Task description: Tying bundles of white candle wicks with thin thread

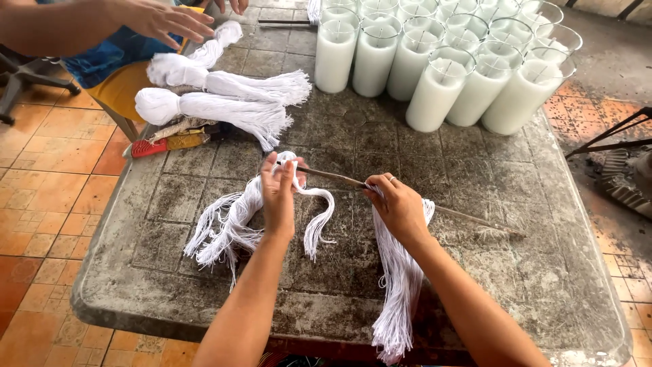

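Here, seen from above, a person is working white cotton string at a worn, stained grey table (475,204). At the far left, a co-worker's hand (163,19) is reaching in over two thick bundles of white string (217,102), tied at one end and lying on the table's upper left, with a small red tool (149,147) beside them. Moving right, the person's left hand (280,194) is closing around a loose hank of white strings (231,224), pinching its looped top near the tip of a thin rod (339,180). The right hand (397,207) is gripping the middle of that rod together with a second hank (397,285), which is hanging over the table's near edge. Behind, toward the upper right, rows of white candles in clear glass jars (441,61) are standing close together. It looks as though strands are being separated or looped along the rod; the next move seems to call for a steady rod and a fine pinch on single strands.
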